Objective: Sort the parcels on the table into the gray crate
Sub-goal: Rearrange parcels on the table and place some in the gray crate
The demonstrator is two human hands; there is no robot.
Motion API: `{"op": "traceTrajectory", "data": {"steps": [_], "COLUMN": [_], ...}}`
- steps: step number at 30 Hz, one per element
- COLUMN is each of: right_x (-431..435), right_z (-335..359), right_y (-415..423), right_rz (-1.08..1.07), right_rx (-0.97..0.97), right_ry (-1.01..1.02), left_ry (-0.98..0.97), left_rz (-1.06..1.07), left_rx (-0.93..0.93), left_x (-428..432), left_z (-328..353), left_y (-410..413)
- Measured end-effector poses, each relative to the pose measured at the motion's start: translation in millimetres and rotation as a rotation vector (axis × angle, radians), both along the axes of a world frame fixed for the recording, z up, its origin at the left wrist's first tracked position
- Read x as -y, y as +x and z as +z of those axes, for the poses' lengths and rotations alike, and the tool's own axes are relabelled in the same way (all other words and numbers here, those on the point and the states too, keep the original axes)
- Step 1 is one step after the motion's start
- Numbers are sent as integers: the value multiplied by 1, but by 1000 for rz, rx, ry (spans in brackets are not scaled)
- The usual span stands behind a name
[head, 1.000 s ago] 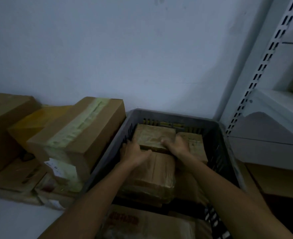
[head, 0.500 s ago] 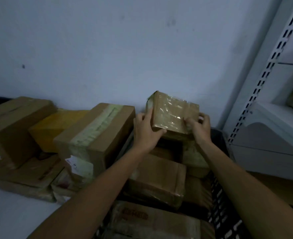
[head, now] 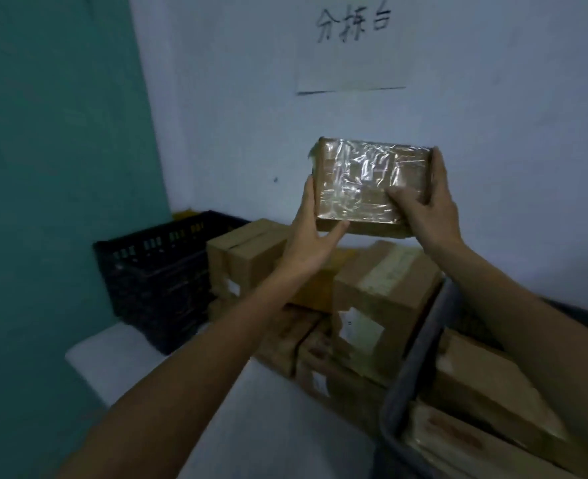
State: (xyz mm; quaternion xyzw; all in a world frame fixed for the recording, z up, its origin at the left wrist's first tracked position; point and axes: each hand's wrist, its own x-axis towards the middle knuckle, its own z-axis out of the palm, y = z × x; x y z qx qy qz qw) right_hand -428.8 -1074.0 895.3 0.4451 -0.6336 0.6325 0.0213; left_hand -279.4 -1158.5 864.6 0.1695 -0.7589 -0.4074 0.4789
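Holding a tape-wrapped parcel (head: 368, 183) up before the wall, the left hand (head: 311, 243) clasps its left edge and lower corner while the right hand (head: 427, 209) grips its right edge, thumb on the glossy front, above cardboard boxes (head: 382, 292) piled along the table's (head: 285, 426) far edge. The gray crate (head: 420, 344), at the table's right edge, holds parcels, and a black crate (head: 161, 271) sits at the far left corner. A paper sign (head: 351, 46) on the wall reads 分拣台 in handwriting; the boxes' white labels are too small to read.

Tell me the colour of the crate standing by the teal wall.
The crate is black, with slotted sides; the head view shows it best.
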Motion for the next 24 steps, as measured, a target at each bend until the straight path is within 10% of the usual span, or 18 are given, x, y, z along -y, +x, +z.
{"op": "traceTrajectory", "data": {"steps": [11,24], "right_x": [144,263], "right_z": [-41,-68], "right_y": [245,328], "right_rz": [440,586], "right_rx": [-24,-113], "right_ry": [139,310], "left_ry": [19,200], "left_rz": [482,584], "left_rx": [109,52], "left_x": [83,180], "left_z": [-37,-84], "left_y": [285,374]}}
